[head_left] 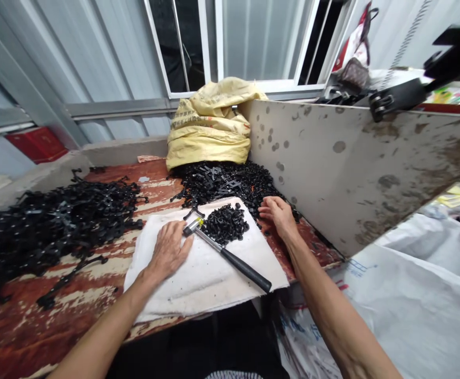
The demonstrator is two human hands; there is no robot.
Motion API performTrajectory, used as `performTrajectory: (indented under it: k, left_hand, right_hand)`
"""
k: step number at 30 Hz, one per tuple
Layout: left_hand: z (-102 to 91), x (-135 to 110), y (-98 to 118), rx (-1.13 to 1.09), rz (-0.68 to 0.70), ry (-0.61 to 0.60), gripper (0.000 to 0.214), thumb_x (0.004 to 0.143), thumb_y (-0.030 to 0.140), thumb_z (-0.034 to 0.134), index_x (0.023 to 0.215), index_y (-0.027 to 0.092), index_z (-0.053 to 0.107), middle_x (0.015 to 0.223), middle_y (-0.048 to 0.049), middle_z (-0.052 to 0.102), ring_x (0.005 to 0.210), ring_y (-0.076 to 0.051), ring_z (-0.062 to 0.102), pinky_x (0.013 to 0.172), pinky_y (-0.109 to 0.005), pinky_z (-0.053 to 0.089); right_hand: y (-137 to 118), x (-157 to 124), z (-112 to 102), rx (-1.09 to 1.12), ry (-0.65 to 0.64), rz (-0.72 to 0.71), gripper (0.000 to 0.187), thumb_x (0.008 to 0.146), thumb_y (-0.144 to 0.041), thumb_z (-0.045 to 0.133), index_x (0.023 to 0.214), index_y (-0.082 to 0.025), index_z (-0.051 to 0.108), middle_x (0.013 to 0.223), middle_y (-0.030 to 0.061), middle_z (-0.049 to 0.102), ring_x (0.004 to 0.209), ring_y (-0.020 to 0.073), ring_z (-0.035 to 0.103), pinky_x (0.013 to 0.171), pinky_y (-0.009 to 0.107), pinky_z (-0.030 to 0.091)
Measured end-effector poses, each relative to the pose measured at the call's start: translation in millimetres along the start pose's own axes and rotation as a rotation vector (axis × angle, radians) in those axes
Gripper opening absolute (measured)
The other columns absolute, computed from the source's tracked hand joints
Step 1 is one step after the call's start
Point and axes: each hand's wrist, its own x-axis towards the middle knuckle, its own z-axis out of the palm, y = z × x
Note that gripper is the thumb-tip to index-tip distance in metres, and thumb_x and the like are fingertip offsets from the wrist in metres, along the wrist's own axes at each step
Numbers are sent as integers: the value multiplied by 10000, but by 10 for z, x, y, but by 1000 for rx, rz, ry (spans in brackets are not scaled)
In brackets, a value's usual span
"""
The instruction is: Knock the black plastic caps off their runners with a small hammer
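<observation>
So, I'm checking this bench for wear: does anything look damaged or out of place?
The red tabletop is worn, its surface broken by pale patches. The upright grey panel at right is blotched with dark spots and brown stains. A long, thin black part strays from the black heap at left.

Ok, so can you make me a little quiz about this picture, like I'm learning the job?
1. Pick one. What colour is the sack? a) blue b) yellow c) green
2. True or false? The head of the hammer is nearer the left hand than the right hand.
3. Fill the blank. The hammer lies on a white ____.

Key: 1 b; 2 true; 3 cloth.
</observation>
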Motion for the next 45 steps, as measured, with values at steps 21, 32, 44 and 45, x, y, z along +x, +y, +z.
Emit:
performTrajectory:
  k: [21,32,44,45]
  left_hand:
    - [65,11,-36,188,133,22,273,933,319,369,1088,171,538,1073,-150,645,986,-309,583,843,-436,448]
    - [1,-29,19,229,100,-11,223,945,273,397,1070,160,543,1097,-139,624,1022,-289,556,874,-419,442]
    - [9,-33,18,110,71,-8,198,923,212,418,1072,150,532,1080,-137,608,1005,-286,517,886,-456,443]
    - [-13,-33,35,101,60,-31,194,921,211,419,1067,152,533,1083,-137,605,1010,-286,514,889,-456,442]
  right_hand:
    - [-31,-310,-173,-1272,128,-503,346,943,-336,603,1260,-197,588,1298,103,589,1075,243,619,886,464,534]
    - [151,-274,-72,-1416,285,-434,411,930,-360,618,1298,-184,563,1332,114,568,1130,273,597,924,508,507]
    - [6,417,356,-1291,249,-550,378,932,-345,619,1270,-180,578,1281,104,595,1068,250,624,875,472,536]
    - [-37,427,361,-1269,234,-565,376,933,-342,618,1270,-180,577,1280,103,595,1067,250,623,875,472,536]
